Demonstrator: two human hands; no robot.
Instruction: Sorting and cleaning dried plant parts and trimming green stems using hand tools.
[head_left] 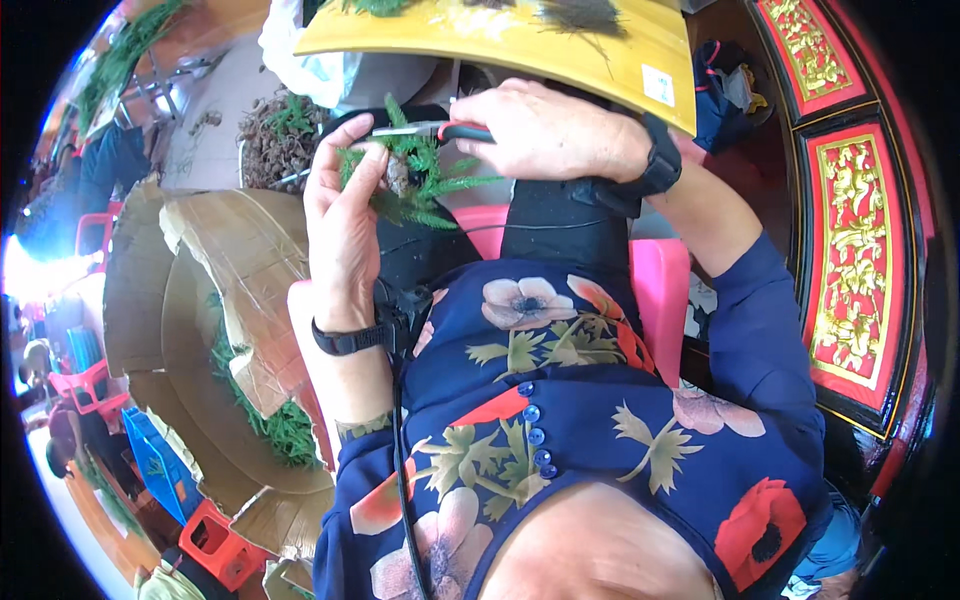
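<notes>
Over my lap, my left hand (340, 205) pinches a feathery green plant sprig (425, 180) with a brownish clump at its base between thumb and fingers. My right hand (560, 130) is closed around a pair of scissors (466, 132) with red and black handles. The silvery blades point left across the top of the sprig, close to my left fingertips. Whether the blades touch a stem cannot be made out. Part of the scissors' handle is hidden inside my right hand.
Ahead is a yellow board (480, 35) bearing dark, thin trimmings and greenery. Brown root clumps (275, 150) lie beyond my left hand, near a white plastic bag (310, 70). At left stands a torn cardboard box (180, 300) holding green sprigs (285, 430). Carved red-and-gold panels (850, 260) line the right.
</notes>
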